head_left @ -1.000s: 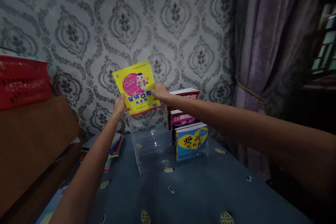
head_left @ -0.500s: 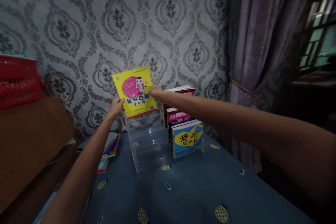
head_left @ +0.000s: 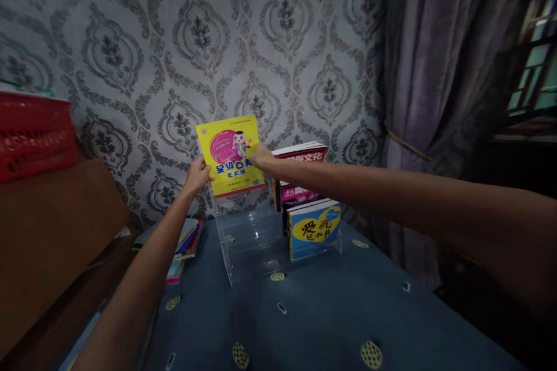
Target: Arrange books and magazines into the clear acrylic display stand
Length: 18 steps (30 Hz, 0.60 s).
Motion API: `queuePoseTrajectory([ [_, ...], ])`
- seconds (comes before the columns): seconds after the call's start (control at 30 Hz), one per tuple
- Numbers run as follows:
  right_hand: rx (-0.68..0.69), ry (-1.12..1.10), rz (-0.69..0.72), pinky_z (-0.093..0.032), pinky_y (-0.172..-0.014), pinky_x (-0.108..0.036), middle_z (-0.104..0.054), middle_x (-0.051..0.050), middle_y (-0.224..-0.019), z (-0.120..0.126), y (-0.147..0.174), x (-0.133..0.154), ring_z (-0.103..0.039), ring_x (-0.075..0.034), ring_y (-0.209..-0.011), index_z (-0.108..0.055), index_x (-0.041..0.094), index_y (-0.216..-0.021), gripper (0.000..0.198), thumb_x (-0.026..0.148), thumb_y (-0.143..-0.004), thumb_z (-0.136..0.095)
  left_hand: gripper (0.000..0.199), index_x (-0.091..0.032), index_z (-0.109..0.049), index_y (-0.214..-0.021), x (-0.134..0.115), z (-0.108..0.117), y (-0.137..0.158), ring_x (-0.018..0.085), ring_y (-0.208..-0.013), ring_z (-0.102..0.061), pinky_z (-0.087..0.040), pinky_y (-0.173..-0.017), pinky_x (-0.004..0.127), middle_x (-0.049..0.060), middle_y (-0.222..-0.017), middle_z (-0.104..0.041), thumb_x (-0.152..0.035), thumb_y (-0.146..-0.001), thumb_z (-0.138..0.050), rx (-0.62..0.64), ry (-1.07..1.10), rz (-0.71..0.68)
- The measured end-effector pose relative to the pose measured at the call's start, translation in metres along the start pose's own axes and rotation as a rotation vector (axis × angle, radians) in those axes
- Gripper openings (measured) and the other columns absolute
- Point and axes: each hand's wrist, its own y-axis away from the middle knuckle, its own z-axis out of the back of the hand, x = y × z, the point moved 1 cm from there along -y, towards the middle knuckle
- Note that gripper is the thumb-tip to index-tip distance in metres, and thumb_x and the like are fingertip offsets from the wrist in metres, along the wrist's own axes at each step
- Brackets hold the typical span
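Observation:
A yellow workbook (head_left: 230, 177) with a pink circle and a cartoon child on its cover stands nearly upright at the back left tier of a clear acrylic book rack (head_left: 243, 249). My left hand (head_left: 199, 176) grips its left edge, thumb on the front. At its right edge is my right hand (head_left: 262, 157), closed on the workbook, its fingertips partly hidden. On the rack's right side stand a blue book with a yellow heart (head_left: 315, 231), a purple-pink book (head_left: 298, 192) behind it and a red book (head_left: 311, 153) at the back, partly covered by my right forearm.
Left of the rack lies a pile of books (head_left: 187, 243). A red plastic basket (head_left: 37, 136) sits above a brown cardboard box (head_left: 61, 255) at far left. Patterned wallpaper (head_left: 243, 40) rises behind the dark blue tablecloth (head_left: 304, 324); a purple curtain (head_left: 426, 87) hangs at right.
The workbook has straightened from a leftward tilt and sits slightly lower against the rack, both hands moving with it. The whole view has shifted slightly.

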Motion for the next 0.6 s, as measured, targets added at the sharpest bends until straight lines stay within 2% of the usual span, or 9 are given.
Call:
queuePoseTrajectory([
  [0.17,-0.014,0.013,-0.075,-0.055,-0.079,-0.027,-0.069,-0.013,-0.12,0.003,0.011,0.003,-0.069,-0.023,-0.104,-0.048,0.013,-0.132,0.05,0.022,-0.086,-0.064,0.031,-0.017,-0.058,-0.096,0.009,0.004,0.0,0.021,-0.083,-0.069,-0.056,-0.054,0.025,0.005,-0.098,-0.071,-0.019,-0.064,-0.059,0.011,0.001,-0.038],
  [0.23,-0.018,0.027,-0.097,-0.054,-0.082,-0.03,-0.068,-0.015,-0.123,0.002,0.013,0.002,-0.067,-0.025,-0.108,-0.047,0.011,-0.133,0.053,0.021,-0.084,-0.065,0.03,-0.017,-0.059,-0.094,0.013,0.004,-0.003,0.023,-0.085,-0.069,-0.058,-0.061,0.029,0.006,-0.096,-0.072,-0.019,-0.064,-0.06,0.02,0.006,-0.048],
  [0.4,-0.027,0.077,-0.146,-0.054,-0.085,-0.033,-0.066,-0.023,-0.124,0.0,0.014,0.003,-0.066,-0.031,-0.113,-0.047,0.004,-0.134,0.059,0.019,-0.081,-0.068,0.033,-0.017,-0.06,-0.095,0.022,0.004,-0.01,0.025,-0.095,-0.069,-0.056,-0.088,0.04,0.005,-0.093,-0.074,-0.019,-0.063,-0.063,0.055,0.041,-0.068],
  [0.6,-0.021,0.126,-0.132,-0.054,-0.082,-0.03,-0.067,-0.021,-0.124,-0.001,0.014,0.002,-0.066,-0.03,-0.112,-0.048,0.007,-0.135,0.058,0.016,-0.081,-0.067,0.04,-0.016,-0.06,-0.102,0.033,0.003,-0.006,0.027,-0.098,-0.069,-0.053,-0.095,0.045,0.007,-0.1,-0.075,-0.024,-0.063,-0.065,0.095,0.068,-0.052],
])
